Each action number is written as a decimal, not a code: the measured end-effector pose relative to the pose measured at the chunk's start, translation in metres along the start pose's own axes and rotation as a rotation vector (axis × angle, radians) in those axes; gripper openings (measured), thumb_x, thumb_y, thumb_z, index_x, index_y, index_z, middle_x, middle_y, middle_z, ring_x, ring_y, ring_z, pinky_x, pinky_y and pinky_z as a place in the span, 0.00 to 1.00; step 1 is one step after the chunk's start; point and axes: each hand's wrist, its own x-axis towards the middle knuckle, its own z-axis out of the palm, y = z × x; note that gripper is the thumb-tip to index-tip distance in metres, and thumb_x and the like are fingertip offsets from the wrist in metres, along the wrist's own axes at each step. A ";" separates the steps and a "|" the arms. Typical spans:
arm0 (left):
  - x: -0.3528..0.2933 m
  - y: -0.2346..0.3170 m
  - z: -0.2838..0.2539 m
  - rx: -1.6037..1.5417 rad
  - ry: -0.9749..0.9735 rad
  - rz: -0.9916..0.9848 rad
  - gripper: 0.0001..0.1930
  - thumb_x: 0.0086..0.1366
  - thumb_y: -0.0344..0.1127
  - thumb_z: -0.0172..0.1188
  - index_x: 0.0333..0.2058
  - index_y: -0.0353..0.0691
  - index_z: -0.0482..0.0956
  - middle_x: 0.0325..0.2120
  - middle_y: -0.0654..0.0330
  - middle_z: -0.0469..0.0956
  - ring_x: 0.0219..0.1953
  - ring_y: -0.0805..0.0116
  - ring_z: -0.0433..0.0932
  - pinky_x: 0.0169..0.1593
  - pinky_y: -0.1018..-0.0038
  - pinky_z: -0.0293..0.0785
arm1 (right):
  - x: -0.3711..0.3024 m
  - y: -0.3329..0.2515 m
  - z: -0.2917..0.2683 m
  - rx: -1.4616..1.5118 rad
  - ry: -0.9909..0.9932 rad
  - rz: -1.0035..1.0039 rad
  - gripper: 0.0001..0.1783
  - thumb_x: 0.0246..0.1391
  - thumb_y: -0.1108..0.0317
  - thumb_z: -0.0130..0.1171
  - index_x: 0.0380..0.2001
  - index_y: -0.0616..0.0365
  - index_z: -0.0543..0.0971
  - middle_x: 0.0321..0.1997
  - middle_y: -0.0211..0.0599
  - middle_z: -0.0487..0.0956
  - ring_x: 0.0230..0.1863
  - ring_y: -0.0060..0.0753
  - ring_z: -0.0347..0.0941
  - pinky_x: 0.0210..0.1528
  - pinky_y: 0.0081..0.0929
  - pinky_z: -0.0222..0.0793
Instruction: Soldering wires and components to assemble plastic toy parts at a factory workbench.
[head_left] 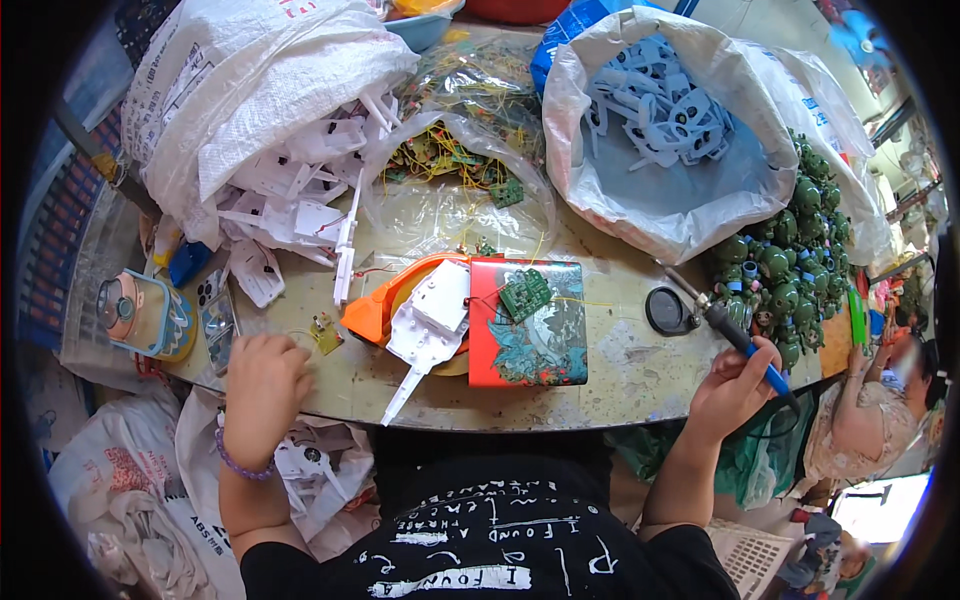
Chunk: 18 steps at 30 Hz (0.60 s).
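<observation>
1. The black shirt [480,545] below bears white block and script lettering; beside it, a bag [130,470] under the bench has red print.
2. The left hand [268,378] is at the bench's near edge, fingers bent, near a small circuit board [326,338]; whether it pinches anything, I cannot tell.
3. The right hand [735,388] is closed around the blue grip of a soldering iron [735,332], its tip pointing up and left.
4. Between the hands, a white plastic part [428,322] leans against a red box [527,360] with a worn dark picture; a green circuit board [525,294] lies on the box, wired to the part.
5. The bench [635,360] is pale, stained and scuffed.
6. Beyond stand a white sack [270,75] printed in grey and red, a clear bag [450,215] of wired boards, and an open sack [572,165] of pale plastic pieces.
7. At far right, another person [865,425] sits in the cluttered room.
</observation>
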 end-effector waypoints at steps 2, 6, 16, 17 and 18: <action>0.003 -0.001 0.004 -0.022 -0.027 0.006 0.07 0.47 0.29 0.65 0.26 0.40 0.79 0.27 0.61 0.76 0.34 0.59 0.74 0.42 0.65 0.66 | 0.003 0.004 -0.001 0.109 0.045 0.122 0.13 0.63 0.57 0.52 0.39 0.56 0.73 0.18 0.24 0.67 0.18 0.16 0.60 0.20 0.14 0.53; 0.059 0.027 0.007 -0.471 0.192 0.208 0.08 0.50 0.30 0.66 0.31 0.40 0.80 0.33 0.60 0.79 0.39 0.59 0.76 0.43 0.65 0.69 | -0.007 -0.007 0.018 0.310 0.150 0.353 0.13 0.64 0.56 0.51 0.36 0.56 0.73 0.16 0.24 0.66 0.16 0.16 0.60 0.18 0.16 0.55; 0.117 0.081 0.027 -0.645 0.219 0.439 0.06 0.49 0.31 0.67 0.28 0.45 0.81 0.29 0.64 0.79 0.37 0.64 0.77 0.46 0.66 0.67 | -0.051 -0.014 0.040 0.246 -0.093 0.236 0.14 0.66 0.57 0.47 0.38 0.57 0.70 0.15 0.26 0.65 0.15 0.18 0.59 0.18 0.17 0.56; 0.117 0.083 0.028 -0.627 0.232 0.454 0.07 0.48 0.31 0.67 0.28 0.45 0.81 0.28 0.65 0.78 0.36 0.65 0.77 0.47 0.66 0.66 | -0.052 -0.015 0.041 0.229 -0.138 0.190 0.14 0.66 0.57 0.46 0.38 0.57 0.70 0.15 0.25 0.64 0.16 0.16 0.58 0.20 0.16 0.57; 0.117 0.084 0.028 -0.608 0.245 0.469 0.08 0.47 0.31 0.67 0.28 0.45 0.81 0.27 0.66 0.78 0.35 0.66 0.76 0.47 0.65 0.66 | -0.054 -0.013 0.038 0.218 -0.173 0.172 0.14 0.66 0.57 0.47 0.39 0.58 0.69 0.17 0.28 0.64 0.16 0.18 0.58 0.20 0.16 0.57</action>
